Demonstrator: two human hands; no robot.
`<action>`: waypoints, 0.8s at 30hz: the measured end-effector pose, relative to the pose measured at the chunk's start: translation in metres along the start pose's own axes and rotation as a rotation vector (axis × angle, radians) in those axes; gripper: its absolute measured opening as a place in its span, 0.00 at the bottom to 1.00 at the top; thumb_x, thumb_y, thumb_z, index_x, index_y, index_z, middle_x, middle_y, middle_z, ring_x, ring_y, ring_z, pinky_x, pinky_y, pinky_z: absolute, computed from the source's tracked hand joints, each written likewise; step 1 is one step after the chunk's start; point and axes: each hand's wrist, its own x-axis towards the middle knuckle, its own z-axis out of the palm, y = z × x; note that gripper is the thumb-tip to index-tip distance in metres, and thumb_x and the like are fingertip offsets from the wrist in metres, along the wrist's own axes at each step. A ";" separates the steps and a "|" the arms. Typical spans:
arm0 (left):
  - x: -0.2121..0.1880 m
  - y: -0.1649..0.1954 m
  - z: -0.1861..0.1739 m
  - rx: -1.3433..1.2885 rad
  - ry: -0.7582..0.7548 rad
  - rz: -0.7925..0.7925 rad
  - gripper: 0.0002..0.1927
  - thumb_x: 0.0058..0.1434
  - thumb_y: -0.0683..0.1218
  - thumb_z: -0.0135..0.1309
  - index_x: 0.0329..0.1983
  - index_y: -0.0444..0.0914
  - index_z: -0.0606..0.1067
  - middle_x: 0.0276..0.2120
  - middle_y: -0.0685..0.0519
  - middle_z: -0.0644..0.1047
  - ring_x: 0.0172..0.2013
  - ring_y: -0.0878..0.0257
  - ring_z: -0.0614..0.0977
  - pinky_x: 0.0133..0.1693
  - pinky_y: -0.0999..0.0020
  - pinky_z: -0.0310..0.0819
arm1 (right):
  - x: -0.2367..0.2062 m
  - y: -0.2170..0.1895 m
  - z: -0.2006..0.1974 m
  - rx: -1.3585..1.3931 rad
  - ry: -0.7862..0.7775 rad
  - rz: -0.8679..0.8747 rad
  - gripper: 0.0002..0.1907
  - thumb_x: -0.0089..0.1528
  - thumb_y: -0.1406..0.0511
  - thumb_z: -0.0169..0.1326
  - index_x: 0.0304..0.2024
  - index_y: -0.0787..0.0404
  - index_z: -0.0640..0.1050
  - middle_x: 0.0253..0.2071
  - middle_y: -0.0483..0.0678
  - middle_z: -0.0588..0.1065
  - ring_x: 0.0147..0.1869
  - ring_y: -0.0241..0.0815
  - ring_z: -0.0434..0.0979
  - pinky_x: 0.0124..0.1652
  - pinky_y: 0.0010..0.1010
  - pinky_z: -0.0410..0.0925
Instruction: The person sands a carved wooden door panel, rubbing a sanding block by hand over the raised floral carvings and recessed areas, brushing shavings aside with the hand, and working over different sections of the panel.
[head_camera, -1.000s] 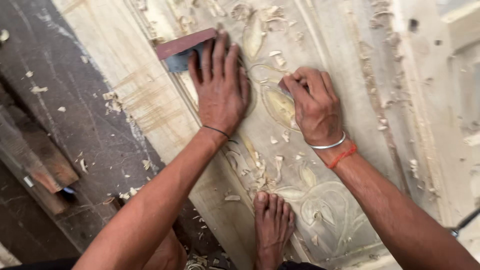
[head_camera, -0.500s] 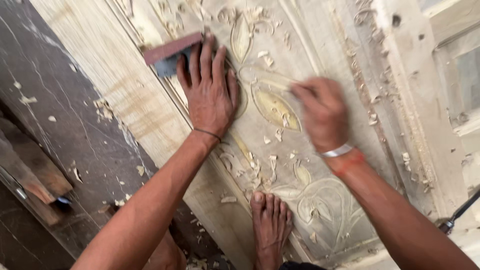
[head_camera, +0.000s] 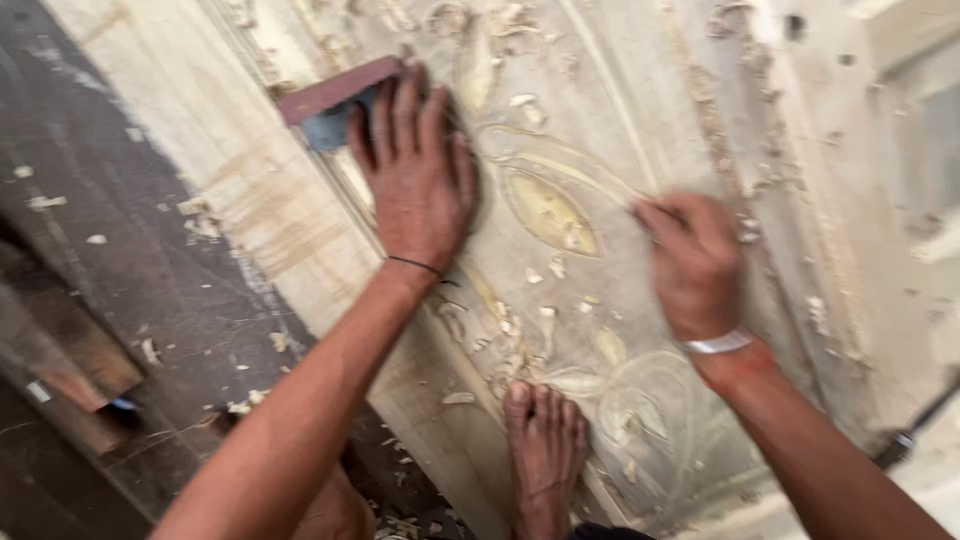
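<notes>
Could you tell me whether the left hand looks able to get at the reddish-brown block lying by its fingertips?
Probably yes: the left hand lies flat on the carved wooden panel, its fingertips already at the reddish-brown block, with nothing between them.

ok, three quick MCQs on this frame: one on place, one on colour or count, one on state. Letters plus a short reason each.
1. Where does the left hand rest?
A. flat on the carved wooden panel
B. on the dark floor
C. on the bare foot

2. What colour is the bangle on the right wrist?
A. black
B. silvery white
C. green

3. How is the right hand set?
A. open, palm up
B. flat on the floor
C. fingers curled in a closed grip above the panel

Key: 1 A, its palm and spread fingers lie on the pale carving. 2 B, a light metallic band shows. 3 C, its knuckles are bent, though blur hides whatever it holds.
</notes>
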 end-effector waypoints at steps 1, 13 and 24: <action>0.000 0.000 0.000 0.019 0.017 0.006 0.23 0.75 0.52 0.43 0.69 0.37 0.65 0.74 0.44 0.58 0.75 0.50 0.55 0.74 0.40 0.36 | 0.001 -0.004 -0.005 -0.010 0.007 0.024 0.09 0.64 0.76 0.59 0.46 0.65 0.84 0.43 0.52 0.76 0.47 0.50 0.76 0.48 0.37 0.70; -0.001 0.000 -0.001 0.021 0.029 0.017 0.22 0.76 0.51 0.44 0.68 0.36 0.66 0.74 0.44 0.58 0.74 0.47 0.56 0.74 0.40 0.38 | -0.014 0.007 0.002 -0.035 0.005 0.021 0.11 0.62 0.76 0.61 0.48 0.65 0.83 0.44 0.52 0.75 0.47 0.50 0.74 0.47 0.39 0.69; -0.001 0.000 -0.001 -0.003 0.003 0.012 0.22 0.76 0.51 0.42 0.68 0.36 0.66 0.74 0.44 0.58 0.75 0.48 0.55 0.73 0.40 0.38 | 0.000 -0.004 -0.008 -0.022 -0.002 0.028 0.09 0.64 0.74 0.61 0.47 0.65 0.83 0.44 0.51 0.77 0.48 0.50 0.75 0.47 0.39 0.70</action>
